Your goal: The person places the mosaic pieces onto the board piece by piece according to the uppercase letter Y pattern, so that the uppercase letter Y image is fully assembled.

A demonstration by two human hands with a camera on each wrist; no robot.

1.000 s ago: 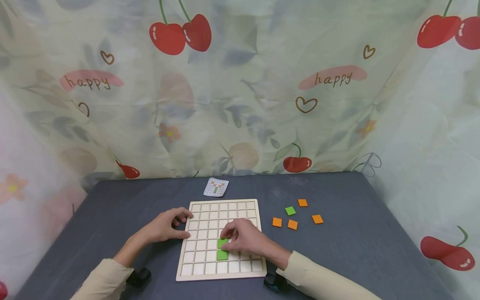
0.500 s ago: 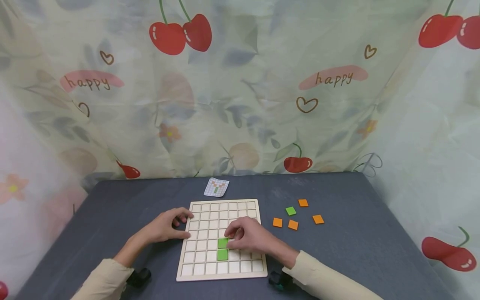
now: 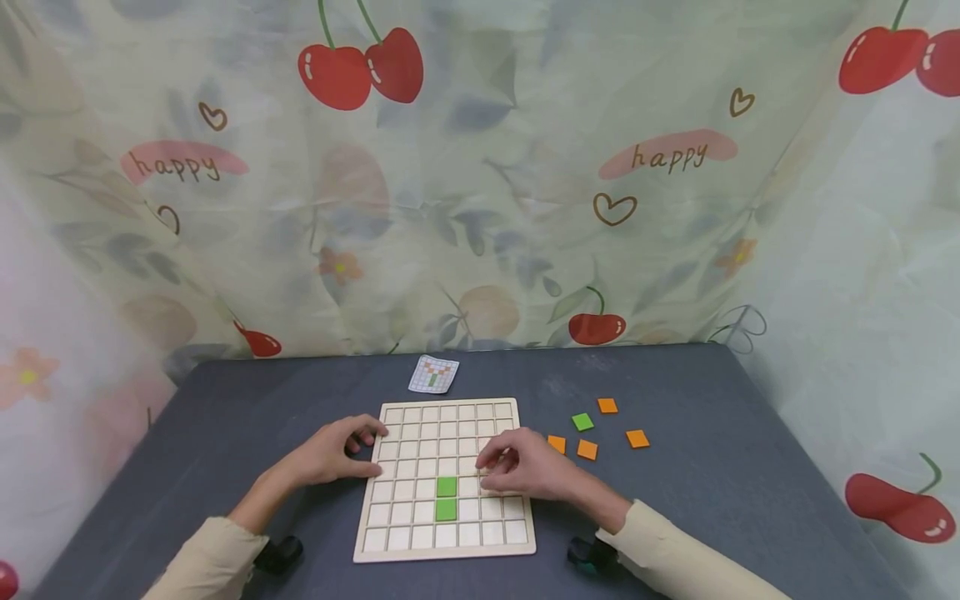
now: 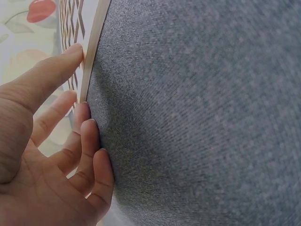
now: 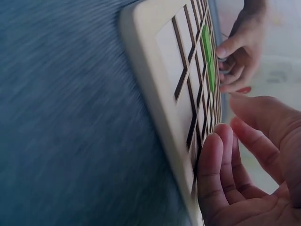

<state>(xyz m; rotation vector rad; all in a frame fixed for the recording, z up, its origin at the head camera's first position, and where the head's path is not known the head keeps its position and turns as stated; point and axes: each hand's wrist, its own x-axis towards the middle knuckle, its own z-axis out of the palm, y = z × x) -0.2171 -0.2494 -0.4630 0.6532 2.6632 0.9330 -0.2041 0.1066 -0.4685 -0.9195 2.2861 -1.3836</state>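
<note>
A pale wooden grid board [image 3: 408, 451] lies on the dark table. Two green square tiles [image 3: 446, 498] sit in neighbouring cells of one column, one above the other. At the board's left edge, my left hand [image 3: 326, 452] touches the rim with thumb and fingertips; the left wrist view shows its thumb [image 4: 74, 54] against the edge. My right hand [image 3: 536, 467] hovers over the board's right side, fingers loosely bent, holding nothing. In the right wrist view a gap shows between its thumb [image 5: 263, 113] and fingertips.
Right of the board lie a loose green tile [image 3: 582, 422] and several orange tiles [image 3: 637, 438]. A small card [image 3: 433, 374] printed with a coloured grid pattern lies behind the board. A patterned curtain [image 3: 480, 208] hangs at the table's back edge.
My right hand has let go of the upper green tile and moved right, uncovering both green tiles. The left hand stays at the board's edge.
</note>
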